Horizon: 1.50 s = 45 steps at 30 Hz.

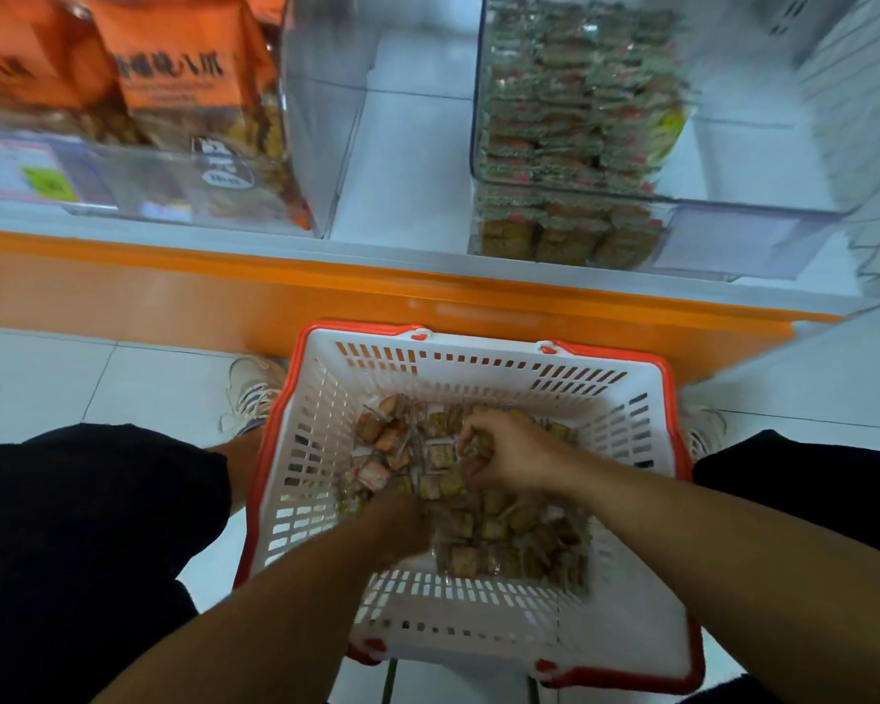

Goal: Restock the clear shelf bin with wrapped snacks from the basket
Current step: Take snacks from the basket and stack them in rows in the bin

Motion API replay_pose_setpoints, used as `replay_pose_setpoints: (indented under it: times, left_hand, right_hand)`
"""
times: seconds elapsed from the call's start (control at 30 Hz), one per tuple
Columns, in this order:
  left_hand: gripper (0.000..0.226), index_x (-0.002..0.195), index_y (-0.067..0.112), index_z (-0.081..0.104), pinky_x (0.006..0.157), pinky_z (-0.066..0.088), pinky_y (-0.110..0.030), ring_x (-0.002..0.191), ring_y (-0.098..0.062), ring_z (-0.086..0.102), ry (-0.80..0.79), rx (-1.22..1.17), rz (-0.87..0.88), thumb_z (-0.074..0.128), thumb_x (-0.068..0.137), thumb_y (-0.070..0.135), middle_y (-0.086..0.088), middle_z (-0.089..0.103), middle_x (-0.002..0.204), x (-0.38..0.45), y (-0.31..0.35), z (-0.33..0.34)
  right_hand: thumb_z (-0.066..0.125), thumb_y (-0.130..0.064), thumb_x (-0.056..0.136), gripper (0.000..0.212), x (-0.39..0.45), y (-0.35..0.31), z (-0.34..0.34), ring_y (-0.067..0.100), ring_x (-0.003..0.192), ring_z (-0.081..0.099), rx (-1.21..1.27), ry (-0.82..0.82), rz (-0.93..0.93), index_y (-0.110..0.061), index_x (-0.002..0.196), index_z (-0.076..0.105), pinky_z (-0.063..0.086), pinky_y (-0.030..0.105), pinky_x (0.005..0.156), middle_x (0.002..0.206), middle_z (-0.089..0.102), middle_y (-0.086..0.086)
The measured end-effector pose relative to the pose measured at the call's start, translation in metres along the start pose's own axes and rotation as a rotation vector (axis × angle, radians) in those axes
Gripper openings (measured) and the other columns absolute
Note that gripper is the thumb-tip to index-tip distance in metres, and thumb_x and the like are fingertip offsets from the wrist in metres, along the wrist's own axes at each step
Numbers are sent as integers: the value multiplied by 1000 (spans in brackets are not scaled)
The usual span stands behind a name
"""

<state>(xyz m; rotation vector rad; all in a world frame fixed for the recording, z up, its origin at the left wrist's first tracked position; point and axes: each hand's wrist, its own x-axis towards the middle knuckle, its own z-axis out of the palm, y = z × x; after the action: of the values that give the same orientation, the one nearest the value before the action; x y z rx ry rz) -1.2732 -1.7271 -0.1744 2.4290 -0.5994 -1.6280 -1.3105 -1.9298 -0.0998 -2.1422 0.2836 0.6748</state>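
Both hands are down inside the basket [626, 414], which I take as my landmark. On the basket's floor my right hand [504, 457] has its fingers curled around a small bunch of wrapped snacks [509, 541]. My left hand [400, 515] reaches into the same pile; motion blur hides its fingers, so I cannot tell if it holds anything. I judge this is the gathering step: I am collecting a handful and nothing is lifted yet.

The next move, I think, calls for a firm hold on the loose packets, then lifting them over the basket's far rim and up to the shelf without dropping any.

Inside the basket the snacks lie in a loose, single heap, mostly at the middle and the right side, so much stock remains.

Beyond the basket, above the orange shelf edge [326, 292], stands the clear shelf bin [742, 241]. Similar packets are stacked against its left wall, while its right part looks open. Farther left of it, another clear bin [306, 119] holds orange bags [189, 88].
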Motion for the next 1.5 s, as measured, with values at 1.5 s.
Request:
replay_pose_setpoints:
  times: [1.5]
  left_hand:
    - [81, 128, 10, 69, 116, 40, -53, 127, -33, 61, -129, -1279, 855, 81, 70, 65, -23, 64, 134, -216, 190, -216]
  right_hand:
    - [80, -8, 78, 76, -153, -190, -190, 8, 105, 64, 545, 331, -621, -33, 143, 51, 52, 24, 91, 121, 71, 7]
